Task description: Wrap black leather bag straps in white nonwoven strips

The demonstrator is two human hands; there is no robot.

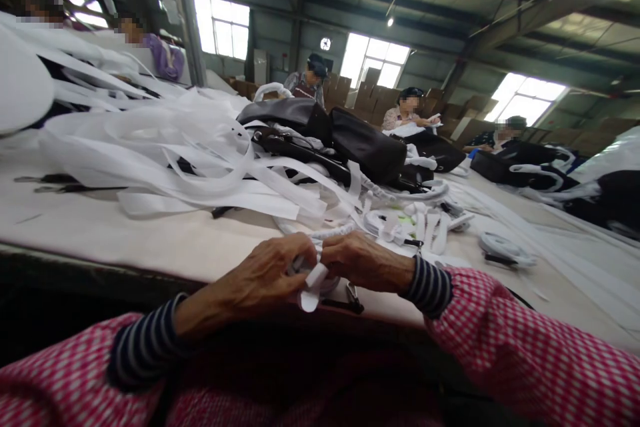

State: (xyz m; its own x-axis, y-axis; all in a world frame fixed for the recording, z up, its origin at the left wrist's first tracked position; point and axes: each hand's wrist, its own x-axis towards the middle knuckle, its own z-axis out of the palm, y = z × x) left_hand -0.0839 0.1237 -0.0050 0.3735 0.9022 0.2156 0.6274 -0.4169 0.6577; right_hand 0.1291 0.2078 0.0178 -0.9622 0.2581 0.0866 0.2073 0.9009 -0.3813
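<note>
My left hand and my right hand meet at the near edge of the table. Both are closed on a white paper-wrapped strap held between them. A folded end of the white wrap sticks down below my fingers. A dark strap end with a metal buckle hangs under my right hand. The white wrapped strap runs up and away from my hands toward the pile.
A heap of white paper strips covers the table's left and middle. Black bags lie behind it, with more wrapped straps and a white coil at right. Several people sit working along the far side, cardboard boxes behind them.
</note>
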